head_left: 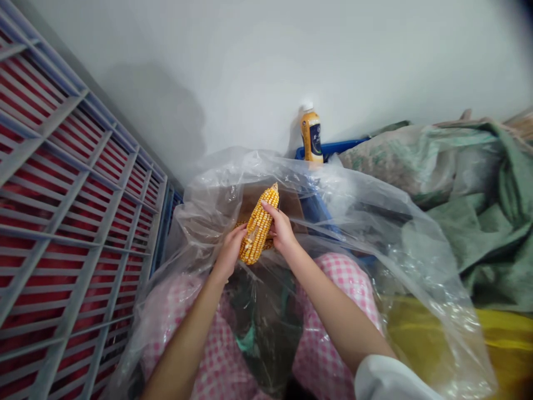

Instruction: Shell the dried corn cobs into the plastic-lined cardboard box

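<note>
Ahead of you rises a pale wall; clear plastic sheeting drapes around your pink-checked knees. Raised between them, the yellow corn cob tilts, some kernels missing along its lower left. Your right hand pinches its right side between thumb and fingers; your left hand's fingers press its lower left edge. Red shows through the slatted crate; a white-capped bottle stands by the blue bin.

Plain white right sleeve; pink-and-white legwear, small even gingham checks over both knees; hands bare.
</note>
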`<control>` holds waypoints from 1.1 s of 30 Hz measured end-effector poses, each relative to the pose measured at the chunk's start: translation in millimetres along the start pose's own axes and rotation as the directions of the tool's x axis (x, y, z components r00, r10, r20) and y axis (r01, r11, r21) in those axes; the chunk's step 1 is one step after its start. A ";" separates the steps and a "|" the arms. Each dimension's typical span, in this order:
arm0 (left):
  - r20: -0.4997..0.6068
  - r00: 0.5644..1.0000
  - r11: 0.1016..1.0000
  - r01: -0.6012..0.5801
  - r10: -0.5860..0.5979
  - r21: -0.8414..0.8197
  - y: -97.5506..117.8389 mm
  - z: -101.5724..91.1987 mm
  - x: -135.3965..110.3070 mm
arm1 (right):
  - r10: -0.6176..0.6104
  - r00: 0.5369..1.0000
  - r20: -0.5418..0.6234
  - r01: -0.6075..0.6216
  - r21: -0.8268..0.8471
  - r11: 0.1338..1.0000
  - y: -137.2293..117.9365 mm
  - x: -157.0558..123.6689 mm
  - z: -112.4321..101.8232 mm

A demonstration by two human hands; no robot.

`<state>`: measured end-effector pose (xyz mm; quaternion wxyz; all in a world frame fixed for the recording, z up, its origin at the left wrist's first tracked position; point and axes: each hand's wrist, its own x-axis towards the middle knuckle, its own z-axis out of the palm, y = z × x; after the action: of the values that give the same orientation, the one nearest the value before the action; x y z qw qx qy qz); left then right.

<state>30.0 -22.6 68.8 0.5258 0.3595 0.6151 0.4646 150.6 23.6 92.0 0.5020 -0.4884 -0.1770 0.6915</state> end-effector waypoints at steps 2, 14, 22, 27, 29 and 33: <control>-0.007 1.000 1.000 0.007 -0.007 -0.024 3.2 0.6 -0.9 | -0.002 1.000 0.010 0.002 0.019 1.000 -0.9 -0.5 0.3; 0.057 0.991 0.983 0.125 -0.119 -0.133 -2.6 0.0 0.6 | -0.018 1.000 -0.013 0.017 -0.043 0.999 3.2 1.7 -1.3; 0.062 0.965 0.916 0.260 -0.254 -0.306 -4.4 9.5 -3.6 | -0.020 1.000 0.002 0.021 -0.057 0.998 11.1 -2.3 2.4; 0.073 0.946 0.857 0.317 -0.316 -0.407 -3.8 13.4 -5.4 | -0.012 1.000 0.011 0.012 -0.071 0.997 14.8 -2.4 2.6; 0.057 0.948 0.849 0.308 -0.314 -0.429 -3.9 14.4 -5.9 | -0.006 1.000 0.018 0.007 -0.063 0.998 15.9 -2.0 2.5; 0.029 0.949 0.853 0.295 -0.313 -0.431 -3.3 16.2 -7.4 | -0.001 1.000 0.026 0.002 -0.041 0.999 17.7 -0.3 2.0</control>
<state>47.5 -27.4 67.7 0.6457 0.1229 0.5572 0.5074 139.7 16.2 80.0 0.4901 -0.4894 -0.1980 0.6936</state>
